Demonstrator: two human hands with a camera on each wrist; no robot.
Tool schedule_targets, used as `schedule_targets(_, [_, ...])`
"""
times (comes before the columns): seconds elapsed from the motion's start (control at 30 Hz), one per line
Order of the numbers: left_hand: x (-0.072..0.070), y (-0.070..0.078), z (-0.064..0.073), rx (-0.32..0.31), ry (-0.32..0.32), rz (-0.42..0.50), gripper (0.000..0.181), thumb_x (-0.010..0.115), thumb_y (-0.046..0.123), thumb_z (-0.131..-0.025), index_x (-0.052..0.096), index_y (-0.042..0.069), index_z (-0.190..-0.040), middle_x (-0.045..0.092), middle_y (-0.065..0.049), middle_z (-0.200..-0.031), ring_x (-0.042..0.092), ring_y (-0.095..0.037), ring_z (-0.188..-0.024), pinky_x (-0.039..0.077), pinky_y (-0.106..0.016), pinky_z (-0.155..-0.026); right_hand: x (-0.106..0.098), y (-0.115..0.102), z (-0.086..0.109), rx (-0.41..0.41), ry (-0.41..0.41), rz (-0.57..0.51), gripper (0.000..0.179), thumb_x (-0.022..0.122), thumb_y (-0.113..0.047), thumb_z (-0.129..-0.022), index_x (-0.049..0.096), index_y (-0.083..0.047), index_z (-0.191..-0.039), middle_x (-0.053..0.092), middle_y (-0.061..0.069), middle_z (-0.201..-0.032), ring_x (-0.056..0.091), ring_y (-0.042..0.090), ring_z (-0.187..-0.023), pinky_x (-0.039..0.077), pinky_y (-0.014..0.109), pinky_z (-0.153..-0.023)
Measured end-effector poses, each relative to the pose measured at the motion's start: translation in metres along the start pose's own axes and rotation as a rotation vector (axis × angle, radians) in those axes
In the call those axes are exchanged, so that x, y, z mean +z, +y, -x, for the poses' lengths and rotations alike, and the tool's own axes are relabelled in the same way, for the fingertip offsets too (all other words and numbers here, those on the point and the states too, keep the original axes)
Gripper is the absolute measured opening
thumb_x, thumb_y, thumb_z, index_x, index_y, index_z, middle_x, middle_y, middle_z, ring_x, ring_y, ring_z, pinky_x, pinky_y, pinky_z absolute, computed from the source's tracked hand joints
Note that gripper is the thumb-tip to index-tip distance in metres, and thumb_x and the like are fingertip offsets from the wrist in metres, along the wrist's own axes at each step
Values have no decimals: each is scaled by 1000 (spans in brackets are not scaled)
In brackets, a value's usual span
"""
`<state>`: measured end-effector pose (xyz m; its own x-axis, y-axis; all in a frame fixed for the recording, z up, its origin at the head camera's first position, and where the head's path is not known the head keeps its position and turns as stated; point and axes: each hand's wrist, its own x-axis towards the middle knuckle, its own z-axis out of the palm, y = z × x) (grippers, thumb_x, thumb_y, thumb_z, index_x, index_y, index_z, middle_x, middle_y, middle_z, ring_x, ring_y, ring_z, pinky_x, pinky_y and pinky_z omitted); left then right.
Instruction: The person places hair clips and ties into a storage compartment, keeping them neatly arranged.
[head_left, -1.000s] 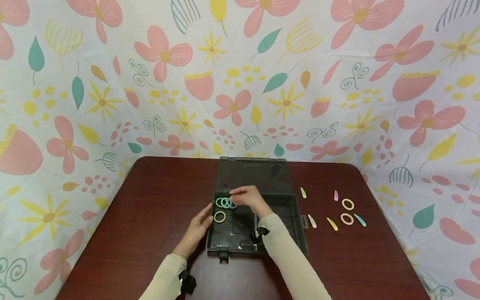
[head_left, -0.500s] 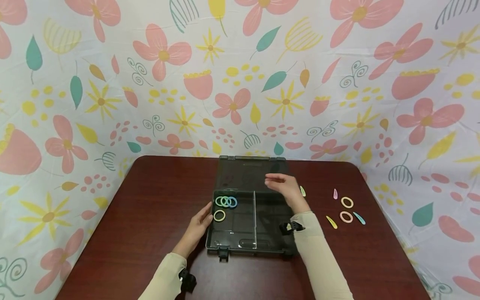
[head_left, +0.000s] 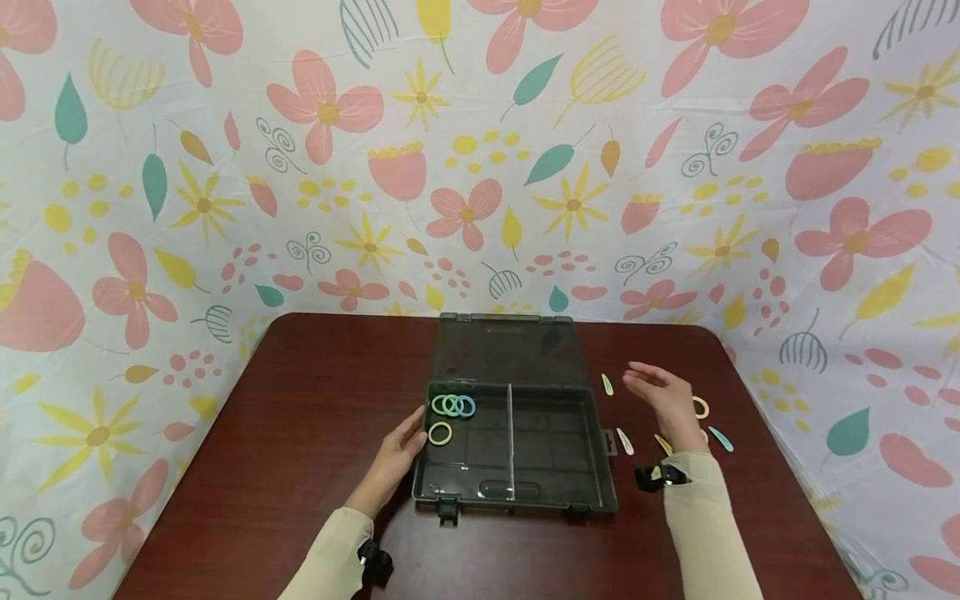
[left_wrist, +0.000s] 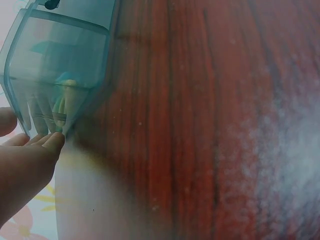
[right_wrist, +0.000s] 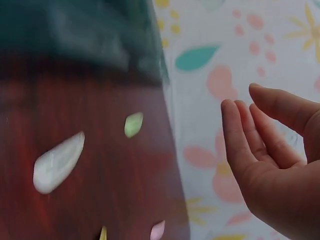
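Smoky see-through box [head_left: 555, 454] holds pastel rings [head_left: 458, 406] at ten o'clock; left hand [head_left: 397, 446] touches it, right hand [head_left: 666, 404] hovers, all fingers loose.

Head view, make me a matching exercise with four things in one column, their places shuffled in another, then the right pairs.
1. left hand
2. right hand
3. blue ring
4. white clip

A. inside the box, left of the divider
B. lying on the table
C. touching the box's left side
D. right of the box, touching nothing

Pairs: 1-C, 2-D, 3-A, 4-B
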<state>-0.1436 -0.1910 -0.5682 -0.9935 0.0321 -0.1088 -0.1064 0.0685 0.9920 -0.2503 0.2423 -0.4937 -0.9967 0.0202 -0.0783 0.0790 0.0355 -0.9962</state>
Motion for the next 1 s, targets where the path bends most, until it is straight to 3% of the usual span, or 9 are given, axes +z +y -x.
schedule_targets(0.17, [-1, 1, 0, 7, -11, 0, 55, 49, 6, -101, 31, 12, -152, 28, -17, -155, 24, -36, -142, 28, -53, -111, -33, 12, 1, 12, 96, 8, 27, 71, -11, -88, 70, -18, -114, 72, -12, -95, 67, 3, -90, 52, 17, -77])
schedule_targets(0.27, [-1, 1, 0, 10, -13, -3, 55, 49, 6, -101, 30, 12, -152, 27, -17, -155, 24, -36, -142, 28, -54, -111, -52, 15, 0, 47, 149, 42, 29, 73, -18, -87, 69, -20, -115, 71, -17, -92, 66, -1, -87, 50, 17, -66])
schedule_targets(0.37, [-1, 2, 0, 7, -9, -2, 54, 49, 7, -101, 31, 12, -152, 28, -17, -155, 25, -36, -141, 29, -53, -110, -70, 18, -1, 60, 179, 52, 32, 74, -23, -86, 68, -20, -117, 70, -21, -91, 63, -4, -85, 49, 15, -64])
schedule_targets(0.57, [-1, 4, 0, 15, -7, 2, 54, 48, 4, -101, 31, 10, -152, 29, -18, -154, 26, -37, -141, 29, -53, -110, -99, 33, -6, 32, 233, -144, 21, 72, -7, -86, 73, -23, -100, 71, -15, -86, 66, -3, -79, 51, 11, -68])
schedule_targets(0.73, [-1, 3, 0, 17, -7, 8, 54, 48, 4, -101, 31, 10, -152, 29, -18, -154, 25, -37, -141, 28, -54, -111, -115, 45, -9, 73, 262, -220, 28, 68, 0, -87, 71, -27, -92, 70, -16, -83, 67, -3, -76, 52, 12, -69])
schedule_targets(0.83, [-1, 2, 0, 12, -9, 18, 54, 48, 5, -101, 31, 12, -152, 30, -17, -154, 25, -36, -141, 28, -53, -111, -120, 50, -11, 122, 289, -181, 27, 69, -3, -87, 68, -29, -95, 67, -20, -81, 66, -4, -73, 53, 13, -69])
schedule_targets(1.0, [-1, 1, 1, 12, -9, 25, 54, 48, 5, -100, 32, 13, -151, 30, -16, -154, 26, -35, -141, 28, -53, -111, -122, 56, -13, 202, 343, -101, 31, 72, -7, -86, 65, -22, -112, 63, -23, -76, 61, -9, -70, 51, 11, -66])
